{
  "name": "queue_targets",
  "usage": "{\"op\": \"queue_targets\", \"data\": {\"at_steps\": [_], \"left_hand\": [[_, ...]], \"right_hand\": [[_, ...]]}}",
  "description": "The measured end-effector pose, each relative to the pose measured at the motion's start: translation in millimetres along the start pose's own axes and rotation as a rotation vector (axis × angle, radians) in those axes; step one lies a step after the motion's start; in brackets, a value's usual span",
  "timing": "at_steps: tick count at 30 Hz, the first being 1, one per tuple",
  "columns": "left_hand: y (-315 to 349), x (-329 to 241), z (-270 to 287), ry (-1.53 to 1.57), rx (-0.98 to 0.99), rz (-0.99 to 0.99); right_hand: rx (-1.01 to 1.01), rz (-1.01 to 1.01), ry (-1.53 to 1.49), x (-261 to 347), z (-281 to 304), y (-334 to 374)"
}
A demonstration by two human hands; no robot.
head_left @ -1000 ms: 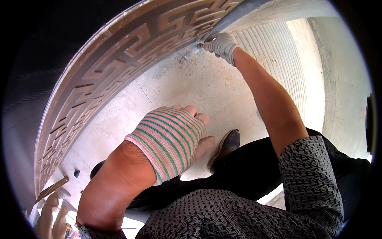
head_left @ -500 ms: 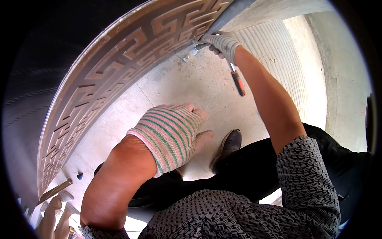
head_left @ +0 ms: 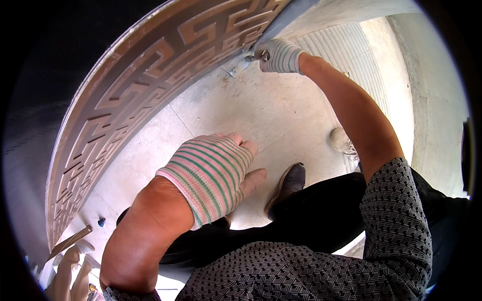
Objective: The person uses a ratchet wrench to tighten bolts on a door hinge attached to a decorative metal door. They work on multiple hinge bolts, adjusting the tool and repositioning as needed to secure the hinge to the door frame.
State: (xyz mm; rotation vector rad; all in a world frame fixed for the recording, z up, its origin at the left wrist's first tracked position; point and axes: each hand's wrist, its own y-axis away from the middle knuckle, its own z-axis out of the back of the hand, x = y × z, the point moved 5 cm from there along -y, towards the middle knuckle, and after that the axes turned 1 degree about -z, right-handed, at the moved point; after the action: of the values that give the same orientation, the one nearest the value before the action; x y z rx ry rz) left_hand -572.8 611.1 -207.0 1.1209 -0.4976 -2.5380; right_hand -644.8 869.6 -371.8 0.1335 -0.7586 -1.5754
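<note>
At the lower far corner of a bronze-brown panel (head_left: 133,93) with raised meander pattern, my right hand (head_left: 282,56) is closed in a striped knit glove. A bit of metal (head_left: 265,55) shows among its fingers. It seems to belong to the tool whose red-and-black handle was visible earlier; that handle is now hidden. A small grey metal fitting (head_left: 249,58) sits between the hand and the panel's edge. My left hand (head_left: 208,173), gloved alike, hovers over the pale floor, holding nothing visible. Its fingers curve loosely, with the thumb apart.
The tall panel curves along the left. A ribbed floor strip (head_left: 329,50) and a pale wall lie right. My dark shoe (head_left: 292,181) is below centre; a light shoe (head_left: 342,141) shows beside my right forearm. Lower left are a metal bar (head_left: 70,241) and a small dark object (head_left: 101,221).
My right hand has turned at the panel corner, and the red-and-black handle has gone from sight. The right forearm has swung rightward; a light shoe now shows. My left hand has barely shifted.
</note>
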Motion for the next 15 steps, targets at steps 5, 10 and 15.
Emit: {"op": "queue_targets", "data": {"at_steps": [5, 10, 15], "left_hand": [[-2, 5, 1, 0.034, 0.061, 0.023], [-1, 6, 0, 0.037, 0.03, 0.0], [-3, 6, -2, 0.03, 0.028, 0.002]], "right_hand": [[0.08, 0.105, 0.256, 9, 0, -13], [0.171, 0.186, 0.449, 33, 8, -9], [0.173, 0.212, 0.483, 21, 0, -17]]}}
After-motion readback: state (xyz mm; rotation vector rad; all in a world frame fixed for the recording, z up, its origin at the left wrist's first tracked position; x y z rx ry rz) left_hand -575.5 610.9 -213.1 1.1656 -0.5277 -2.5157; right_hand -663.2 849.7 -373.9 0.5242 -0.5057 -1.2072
